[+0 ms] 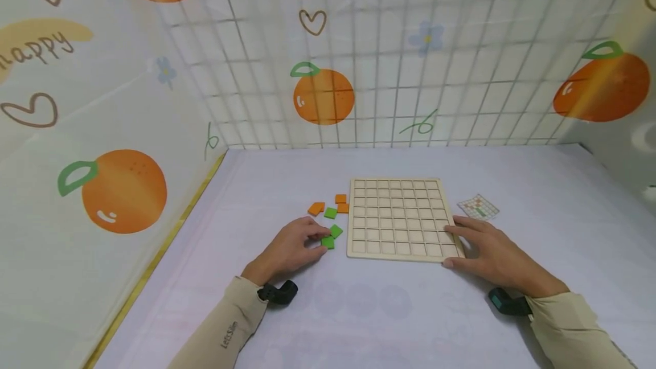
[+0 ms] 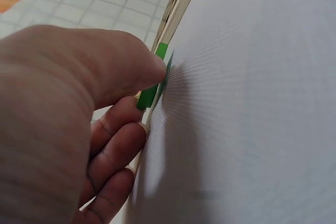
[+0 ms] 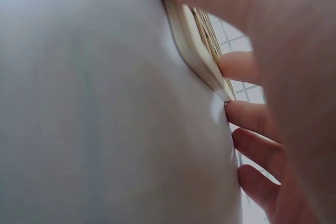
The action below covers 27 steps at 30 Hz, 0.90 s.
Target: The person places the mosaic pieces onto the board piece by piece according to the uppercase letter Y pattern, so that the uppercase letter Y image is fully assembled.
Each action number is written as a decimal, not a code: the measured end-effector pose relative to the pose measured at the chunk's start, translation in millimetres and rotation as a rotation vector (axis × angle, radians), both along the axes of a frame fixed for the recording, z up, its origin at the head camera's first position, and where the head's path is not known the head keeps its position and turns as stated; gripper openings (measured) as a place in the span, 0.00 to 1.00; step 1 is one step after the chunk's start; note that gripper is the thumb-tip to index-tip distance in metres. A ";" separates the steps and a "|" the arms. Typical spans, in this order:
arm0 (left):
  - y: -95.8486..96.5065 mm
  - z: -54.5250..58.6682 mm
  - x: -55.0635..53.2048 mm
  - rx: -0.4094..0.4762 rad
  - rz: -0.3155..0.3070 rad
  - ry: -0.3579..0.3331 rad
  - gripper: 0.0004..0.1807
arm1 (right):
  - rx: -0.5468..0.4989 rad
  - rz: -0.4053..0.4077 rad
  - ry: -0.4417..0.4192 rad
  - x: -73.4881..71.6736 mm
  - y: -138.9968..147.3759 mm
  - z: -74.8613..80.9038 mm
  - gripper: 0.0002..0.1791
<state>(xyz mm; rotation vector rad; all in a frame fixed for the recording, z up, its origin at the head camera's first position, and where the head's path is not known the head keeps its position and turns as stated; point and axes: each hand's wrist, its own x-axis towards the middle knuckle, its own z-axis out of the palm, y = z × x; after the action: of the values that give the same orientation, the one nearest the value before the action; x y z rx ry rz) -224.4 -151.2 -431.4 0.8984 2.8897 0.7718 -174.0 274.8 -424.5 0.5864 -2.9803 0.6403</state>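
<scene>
A light wooden grid board with square cells lies flat on the table. My left hand is left of it, thumb and fingertips pinching a small green square tile. The left wrist view shows the thumb on that green tile, low over the cloth. Another green tile lies at the fingertips. My right hand rests at the board's near right corner, with the thumb by the front edge and extended fingers touching the right rim. The board's edge shows beside these fingers in the right wrist view.
Left of the board lie a third green tile and several orange tiles. A small printed pattern card lies right of the board. White cloth covers the table; a fruit-print curtain stands behind it.
</scene>
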 end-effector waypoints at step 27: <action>0.1 -2.1 -0.4 0.264 0.137 -0.069 0.18 | -0.027 -0.017 -0.015 -1.0 0.9 -3.7 0.45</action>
<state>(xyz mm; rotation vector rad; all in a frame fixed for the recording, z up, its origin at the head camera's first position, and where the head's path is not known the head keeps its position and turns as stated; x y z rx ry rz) -224.8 -151.1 -433.5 0.6781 2.8565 1.1931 -175.0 275.8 -428.2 0.5569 -2.9819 0.6850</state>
